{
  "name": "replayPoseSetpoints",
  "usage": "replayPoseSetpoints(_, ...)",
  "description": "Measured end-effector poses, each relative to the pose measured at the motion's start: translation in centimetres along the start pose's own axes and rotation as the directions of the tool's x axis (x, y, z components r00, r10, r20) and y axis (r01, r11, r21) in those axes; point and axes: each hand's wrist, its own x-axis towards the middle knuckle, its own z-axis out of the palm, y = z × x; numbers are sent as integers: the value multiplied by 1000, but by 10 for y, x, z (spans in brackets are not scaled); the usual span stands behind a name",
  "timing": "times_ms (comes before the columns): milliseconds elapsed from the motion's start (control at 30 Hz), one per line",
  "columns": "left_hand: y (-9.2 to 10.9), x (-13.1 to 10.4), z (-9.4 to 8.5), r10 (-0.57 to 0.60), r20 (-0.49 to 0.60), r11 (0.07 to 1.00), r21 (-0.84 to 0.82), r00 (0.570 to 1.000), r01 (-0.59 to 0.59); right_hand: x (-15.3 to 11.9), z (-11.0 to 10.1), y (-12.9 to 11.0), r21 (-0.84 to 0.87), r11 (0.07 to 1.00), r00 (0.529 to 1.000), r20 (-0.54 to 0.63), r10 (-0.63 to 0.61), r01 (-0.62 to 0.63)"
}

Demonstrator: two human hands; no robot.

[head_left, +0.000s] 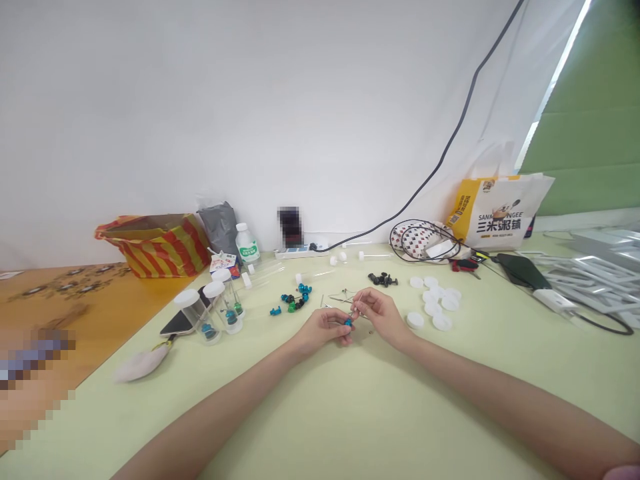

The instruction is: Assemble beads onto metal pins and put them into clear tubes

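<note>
Between the fingertips of my left hand (325, 331) is a small shiny blue part (349, 323); its exact kind is too small to make out. My right hand (381, 315) is pinched around a thin metal rod (358, 305), whose lower end meets the blue part. Several thin metal pieces (343, 299) lie on the table just beyond my fingers. Left of them sits a loose group of blue, green and black parts (297, 300). Black parts (383, 279) are heaped behind my right hand, and white round lids (434, 303) are spread to its right.
Clear tubes with white caps (214, 289) stand at left beside a phone (176, 324). Behind them are a bottle (247, 245) and a striped bag (155, 247). A power strip (300, 251) lies along the wall, its dark cable (440, 162) running up rightward. A paper bag (500, 212) stands at back right.
</note>
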Motion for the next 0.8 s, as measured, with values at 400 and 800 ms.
replayPoseSetpoints(400, 2, -1, 1, 29, -13, 1000, -3, 999, -29, -3, 1, -2, -40, 999, 1000, -10, 5, -5)
replayPoseSetpoints(800, 5, -3, 0, -30, 28, 1000, -7, 999, 30, -3, 0, -2, -101, 993, 998, 26, 62, -59)
